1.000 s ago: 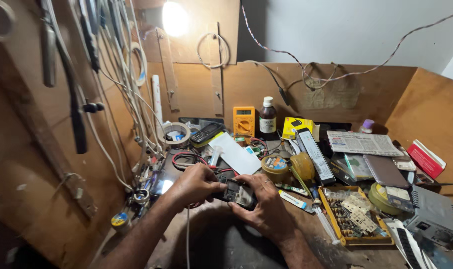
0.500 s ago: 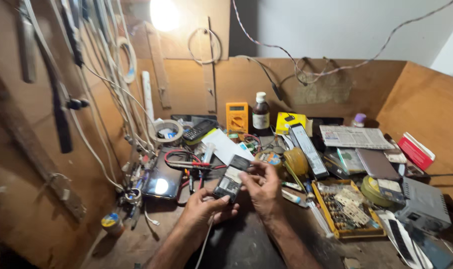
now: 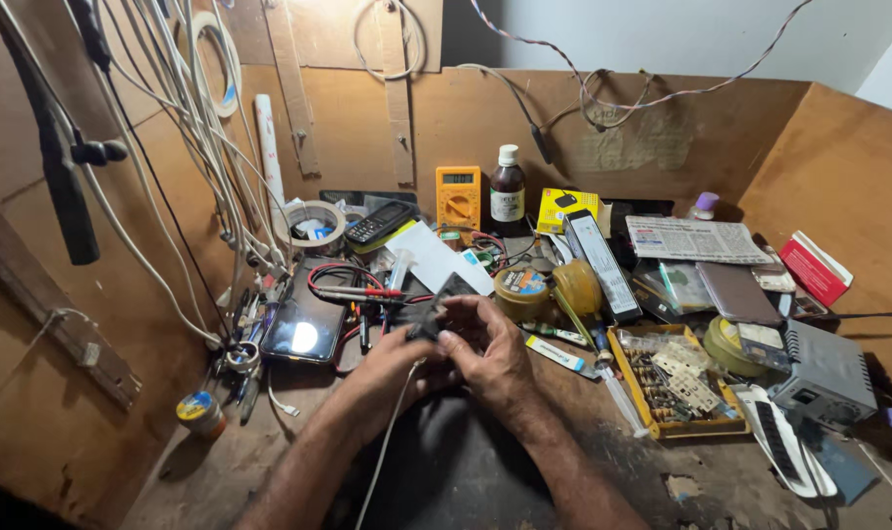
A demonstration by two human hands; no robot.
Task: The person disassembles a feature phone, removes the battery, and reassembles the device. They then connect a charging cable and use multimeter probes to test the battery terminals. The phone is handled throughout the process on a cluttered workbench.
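Note:
Both of my hands hold a small black device (image 3: 444, 302) over the middle of a cluttered wooden workbench (image 3: 220, 461). My left hand (image 3: 392, 368) grips it from below and behind. My right hand (image 3: 485, 348) closes over it from the right, fingers curled on its top. A thin white cable (image 3: 387, 442) runs from the device down toward me. A black mat (image 3: 456, 471) lies under my forearms. Much of the device is hidden by my fingers.
A phone (image 3: 306, 324) with a bright reflection lies left. Red and black probe leads (image 3: 352, 290), a yellow multimeter (image 3: 459, 196), a dark bottle (image 3: 508, 191), tape rolls (image 3: 522, 290), a yellow parts tray (image 3: 676, 383) and a grey box (image 3: 824, 373) crowd the bench. Cables (image 3: 181, 128) hang left.
The view has dropped and moved closer to the bench. My hands have turned the black device and closed more tightly round it, drawing it slightly toward me.

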